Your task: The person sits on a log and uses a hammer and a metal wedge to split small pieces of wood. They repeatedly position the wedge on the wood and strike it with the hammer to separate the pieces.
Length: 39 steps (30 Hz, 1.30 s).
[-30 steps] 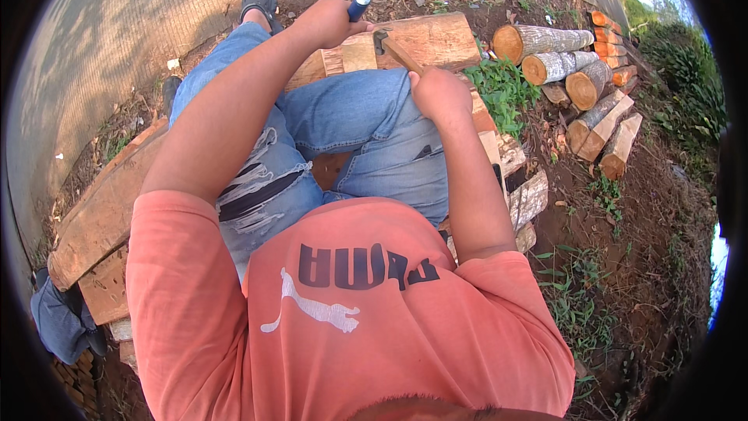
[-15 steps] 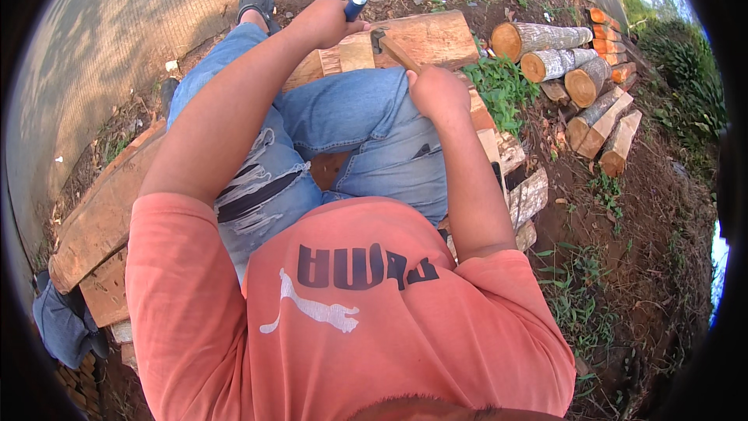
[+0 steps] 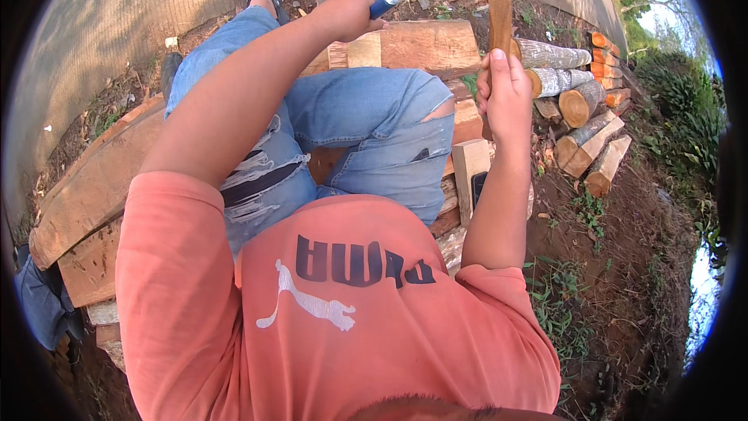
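My left hand [image 3: 348, 19] is closed around a chisel with a blue handle [image 3: 382, 6] and a silver cap; its blade is hidden behind the hand. Just beyond my knees, under that hand, lies a squared wooden beam [image 3: 432, 43] with a paler patch [image 3: 364, 51] on its top. My right hand [image 3: 506, 93] grips the wooden handle of a claw hammer [image 3: 499, 15], thumb along the shaft. The hammer is raised upright to the right of the beam, its dark head well apart from the chisel.
Several cut logs [image 3: 576, 105] lie at the right, with orange-ended pieces [image 3: 606, 54] behind them. Beside my right thigh are a pale wood block [image 3: 469, 171] and a dark flat object [image 3: 478, 185]. Long planks [image 3: 97, 195] and a grey-blue cloth [image 3: 48, 304] lie at the left.
My right hand has swung the hammer up and to the right, away from the chisel and beam. The left hand keeps its hold on the chisel, shifted slightly right in view.
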Available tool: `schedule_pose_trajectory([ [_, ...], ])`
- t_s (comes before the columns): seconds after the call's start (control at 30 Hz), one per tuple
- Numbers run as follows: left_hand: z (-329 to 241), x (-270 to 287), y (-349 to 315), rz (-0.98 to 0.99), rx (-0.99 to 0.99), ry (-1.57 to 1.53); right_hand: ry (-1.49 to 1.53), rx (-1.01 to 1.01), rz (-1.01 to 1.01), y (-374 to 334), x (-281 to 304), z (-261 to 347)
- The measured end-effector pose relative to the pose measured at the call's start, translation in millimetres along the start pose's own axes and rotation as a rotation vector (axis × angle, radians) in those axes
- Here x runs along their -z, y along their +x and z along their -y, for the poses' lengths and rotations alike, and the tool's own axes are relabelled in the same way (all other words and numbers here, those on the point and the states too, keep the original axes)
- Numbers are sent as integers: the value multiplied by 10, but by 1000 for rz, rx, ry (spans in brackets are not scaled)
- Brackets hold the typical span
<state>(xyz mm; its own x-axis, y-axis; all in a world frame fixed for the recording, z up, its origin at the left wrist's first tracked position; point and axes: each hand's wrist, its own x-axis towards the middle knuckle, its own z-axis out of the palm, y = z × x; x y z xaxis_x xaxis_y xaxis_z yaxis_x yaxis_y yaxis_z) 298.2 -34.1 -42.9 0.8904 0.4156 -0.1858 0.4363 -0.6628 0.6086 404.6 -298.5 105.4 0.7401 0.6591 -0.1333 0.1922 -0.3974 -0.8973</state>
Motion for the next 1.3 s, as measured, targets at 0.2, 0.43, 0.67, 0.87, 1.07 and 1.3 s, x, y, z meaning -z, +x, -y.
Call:
schedule_pose_trajectory([
  [0.2,-68,63,-45,10,-30,-11,-415,329,-26,-32,-97,-296],
  [0.43,-27,19,-2,-3,-35,-11,-503,340,-122,1,-103,-371],
  [0.67,-133,194,-84,65,-20,44,-456,252,-2,-69,9,-275],
  [0.87,-22,254,-95,-27,-199,-64,-370,264,76,-90,26,-328],
  [1.07,-49,336,-151,106,-180,-44,-420,322,-26,-142,-99,-261],
  [1.3,-101,321,-119,158,-142,-71,-379,299,-29,-192,-81,-124],
])
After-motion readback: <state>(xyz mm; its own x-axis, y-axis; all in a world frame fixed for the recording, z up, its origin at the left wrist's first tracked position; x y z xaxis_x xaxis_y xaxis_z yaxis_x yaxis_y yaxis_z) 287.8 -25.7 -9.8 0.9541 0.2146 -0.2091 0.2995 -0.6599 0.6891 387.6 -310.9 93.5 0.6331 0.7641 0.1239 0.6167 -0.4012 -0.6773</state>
